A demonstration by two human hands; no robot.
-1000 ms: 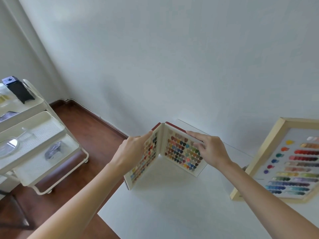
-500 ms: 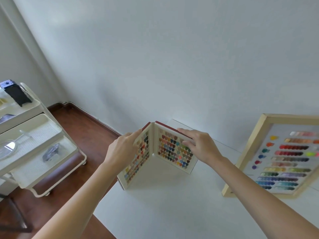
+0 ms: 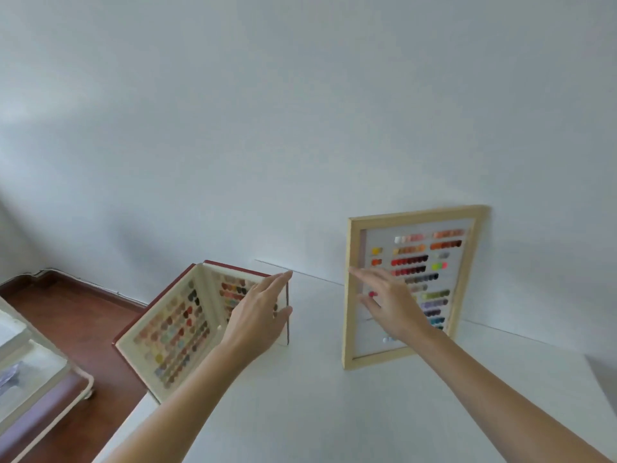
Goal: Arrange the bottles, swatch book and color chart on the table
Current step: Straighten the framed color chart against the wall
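Observation:
The swatch book stands upright and spread open on the white table at its back left corner, red cover outward, rows of coloured chips on both leaves. My left hand is in front of its right leaf with fingers apart, holding nothing. The wood-framed color chart leans upright against the wall to the right. My right hand is spread in front of the chart's left side, blurred by motion. No bottles are in view.
A white wall rises directly behind the table. A cream rolling cart with trays stands at the lower left on the dark wood floor. The table's left edge runs close to the swatch book.
Both hands have let go of the swatch book, which stays standing open. The view has swung right, and my right hand has moved over to the framed color chart.

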